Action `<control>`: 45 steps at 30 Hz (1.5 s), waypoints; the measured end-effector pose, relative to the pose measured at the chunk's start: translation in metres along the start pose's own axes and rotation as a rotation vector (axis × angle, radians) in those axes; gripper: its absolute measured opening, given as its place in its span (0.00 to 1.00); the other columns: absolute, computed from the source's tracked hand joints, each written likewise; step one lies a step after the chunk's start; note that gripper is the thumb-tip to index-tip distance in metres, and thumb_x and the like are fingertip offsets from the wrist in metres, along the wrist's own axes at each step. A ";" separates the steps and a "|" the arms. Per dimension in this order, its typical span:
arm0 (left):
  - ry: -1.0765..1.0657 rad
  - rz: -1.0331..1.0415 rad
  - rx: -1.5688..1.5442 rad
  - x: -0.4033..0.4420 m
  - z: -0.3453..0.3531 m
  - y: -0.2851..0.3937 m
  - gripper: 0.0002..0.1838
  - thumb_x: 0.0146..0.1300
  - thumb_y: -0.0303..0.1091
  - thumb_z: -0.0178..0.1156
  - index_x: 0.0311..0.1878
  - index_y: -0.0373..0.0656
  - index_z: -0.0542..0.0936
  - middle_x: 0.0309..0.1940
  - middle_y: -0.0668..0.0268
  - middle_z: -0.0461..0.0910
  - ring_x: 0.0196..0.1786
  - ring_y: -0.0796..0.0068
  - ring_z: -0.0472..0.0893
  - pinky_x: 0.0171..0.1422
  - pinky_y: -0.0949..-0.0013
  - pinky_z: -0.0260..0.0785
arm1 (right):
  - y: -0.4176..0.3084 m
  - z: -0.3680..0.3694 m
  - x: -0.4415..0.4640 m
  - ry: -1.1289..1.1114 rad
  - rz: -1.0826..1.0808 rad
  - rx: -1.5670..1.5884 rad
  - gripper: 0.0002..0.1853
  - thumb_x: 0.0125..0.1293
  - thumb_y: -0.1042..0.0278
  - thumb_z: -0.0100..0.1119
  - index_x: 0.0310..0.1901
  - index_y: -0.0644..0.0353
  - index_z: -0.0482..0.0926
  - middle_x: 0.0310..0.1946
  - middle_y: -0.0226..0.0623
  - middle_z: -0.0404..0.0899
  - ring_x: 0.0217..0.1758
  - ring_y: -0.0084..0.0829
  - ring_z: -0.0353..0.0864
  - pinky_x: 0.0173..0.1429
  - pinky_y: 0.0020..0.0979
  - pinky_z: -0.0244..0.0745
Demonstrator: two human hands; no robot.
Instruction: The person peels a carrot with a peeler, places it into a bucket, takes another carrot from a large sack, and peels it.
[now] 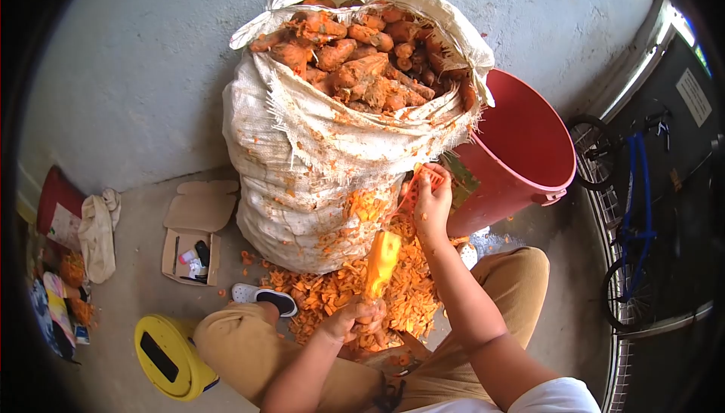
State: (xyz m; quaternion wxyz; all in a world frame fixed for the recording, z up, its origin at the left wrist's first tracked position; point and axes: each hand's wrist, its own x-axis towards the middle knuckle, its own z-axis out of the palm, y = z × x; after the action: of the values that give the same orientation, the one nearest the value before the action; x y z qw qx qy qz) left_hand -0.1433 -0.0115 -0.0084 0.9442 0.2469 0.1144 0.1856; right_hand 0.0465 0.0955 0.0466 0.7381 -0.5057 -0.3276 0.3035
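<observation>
Two hands (pixel 358 318) (pixel 433 200), peeled root (pixel 382 263), orange tool (pixel 409 197) partly hidden

At the centre of the frame, your peeled root (pixel 383 257) is bright yellow-orange and your peeler (pixel 410 195) red-orange. The peelings (pixel 321 303) below mix orange with paler yellow. At top centre you see a white woven sack (pixel 291 179) smeared with orange, and rust-orange roots (pixel 362 73) blotched with brown. Your corduroy trousers (pixel 513 281) are ribbed tan, your sleeve (pixel 555 398) white. The bucket (pixel 495 186) right of centre is red, the lower-left tub (pixel 181 375) yellow, the far-right bicycle frame (pixel 642 186) blue.
</observation>
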 end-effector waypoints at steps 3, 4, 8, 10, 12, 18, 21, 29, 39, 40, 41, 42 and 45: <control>0.012 0.009 0.052 -0.011 0.002 -0.002 0.16 0.49 0.42 0.56 0.29 0.37 0.68 0.11 0.72 0.59 0.15 0.81 0.65 0.28 0.61 0.72 | 0.005 -0.038 0.047 0.177 -0.193 0.144 0.07 0.63 0.67 0.43 0.38 0.59 0.60 0.22 0.33 0.66 0.18 0.21 0.67 0.21 0.21 0.67; 0.015 0.010 0.059 -0.014 0.003 -0.001 0.16 0.49 0.42 0.56 0.29 0.37 0.69 0.11 0.72 0.59 0.15 0.81 0.65 0.28 0.61 0.72 | -0.005 -0.046 0.059 0.286 -0.140 0.128 0.06 0.63 0.69 0.42 0.38 0.59 0.60 0.23 0.33 0.67 0.20 0.21 0.69 0.22 0.21 0.67; 0.015 0.020 -0.123 -0.007 -0.005 -0.001 0.15 0.48 0.41 0.57 0.27 0.39 0.68 0.11 0.71 0.60 0.14 0.80 0.64 0.27 0.62 0.72 | -0.033 -0.040 0.044 0.067 -0.145 0.049 0.05 0.63 0.73 0.40 0.41 0.60 0.61 0.25 0.33 0.67 0.22 0.23 0.72 0.24 0.21 0.69; 0.010 0.009 -0.086 -0.004 -0.003 0.001 0.14 0.48 0.41 0.57 0.26 0.40 0.68 0.11 0.70 0.60 0.13 0.80 0.63 0.27 0.63 0.71 | -0.038 -0.036 0.028 0.033 -0.100 0.014 0.07 0.63 0.72 0.42 0.42 0.60 0.61 0.26 0.34 0.68 0.21 0.24 0.72 0.25 0.22 0.70; 0.059 0.002 0.019 -0.002 0.006 0.006 0.12 0.49 0.40 0.56 0.26 0.41 0.68 0.10 0.71 0.60 0.13 0.80 0.63 0.27 0.63 0.71 | -0.038 -0.030 0.013 -0.016 -0.004 0.122 0.08 0.62 0.72 0.43 0.43 0.60 0.61 0.26 0.34 0.68 0.21 0.25 0.72 0.25 0.22 0.70; 0.348 -0.010 0.507 0.001 0.014 0.007 0.11 0.50 0.38 0.60 0.28 0.43 0.71 0.19 0.73 0.69 0.20 0.85 0.70 0.21 0.82 0.59 | -0.034 -0.027 -0.011 -0.006 0.107 0.253 0.09 0.61 0.71 0.45 0.44 0.59 0.64 0.28 0.30 0.69 0.24 0.19 0.71 0.27 0.20 0.70; 0.374 -0.014 0.587 0.001 0.009 0.003 0.10 0.50 0.36 0.61 0.28 0.43 0.71 0.19 0.74 0.69 0.20 0.86 0.69 0.22 0.81 0.60 | -0.044 -0.019 -0.018 -0.017 0.113 0.292 0.11 0.61 0.70 0.46 0.45 0.58 0.62 0.26 0.32 0.69 0.22 0.21 0.71 0.25 0.20 0.69; 0.356 0.094 0.777 0.005 0.023 0.005 0.09 0.49 0.33 0.61 0.30 0.40 0.72 0.21 0.77 0.67 0.26 0.87 0.64 0.31 0.79 0.60 | -0.054 0.009 -0.041 -0.133 0.137 0.336 0.11 0.61 0.67 0.47 0.44 0.58 0.63 0.23 0.33 0.68 0.21 0.23 0.71 0.22 0.21 0.69; 0.330 0.104 0.636 0.000 0.010 -0.010 0.10 0.49 0.34 0.61 0.29 0.38 0.72 0.21 0.71 0.71 0.24 0.84 0.69 0.28 0.77 0.64 | -0.055 -0.021 0.009 0.104 -0.077 0.209 0.08 0.62 0.71 0.43 0.42 0.61 0.62 0.26 0.35 0.70 0.22 0.24 0.72 0.26 0.22 0.71; 0.353 0.133 0.675 0.002 0.007 -0.010 0.11 0.49 0.34 0.61 0.29 0.38 0.72 0.21 0.71 0.71 0.24 0.84 0.70 0.26 0.77 0.64 | -0.053 -0.022 0.012 0.107 -0.175 0.205 0.08 0.62 0.72 0.43 0.42 0.61 0.62 0.27 0.35 0.69 0.22 0.23 0.71 0.27 0.22 0.71; 0.380 0.165 0.717 0.003 0.005 -0.009 0.11 0.49 0.35 0.61 0.28 0.38 0.72 0.21 0.70 0.71 0.23 0.83 0.70 0.25 0.77 0.65 | -0.055 -0.024 0.013 0.128 -0.231 0.112 0.08 0.62 0.72 0.43 0.42 0.61 0.61 0.28 0.34 0.69 0.23 0.23 0.71 0.28 0.22 0.71; 0.406 0.115 0.673 0.004 0.010 -0.002 0.12 0.50 0.35 0.61 0.28 0.37 0.72 0.21 0.70 0.71 0.23 0.83 0.70 0.25 0.77 0.65 | -0.057 -0.026 0.013 0.149 -0.286 0.021 0.08 0.62 0.73 0.43 0.42 0.62 0.61 0.29 0.34 0.68 0.24 0.23 0.71 0.28 0.22 0.71; 0.470 -0.027 0.613 0.005 0.015 0.008 0.13 0.51 0.38 0.60 0.28 0.38 0.70 0.21 0.69 0.70 0.21 0.84 0.69 0.25 0.78 0.67 | -0.053 -0.028 0.010 0.096 -0.234 0.040 0.08 0.62 0.73 0.43 0.43 0.61 0.61 0.29 0.33 0.68 0.24 0.23 0.71 0.29 0.22 0.71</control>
State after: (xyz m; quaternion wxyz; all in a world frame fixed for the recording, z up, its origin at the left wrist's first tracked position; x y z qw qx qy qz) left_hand -0.1368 -0.0096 0.0076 0.7770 0.4670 0.3809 0.1818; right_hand 0.0806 0.0719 0.0906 0.7934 -0.4632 -0.3423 0.1972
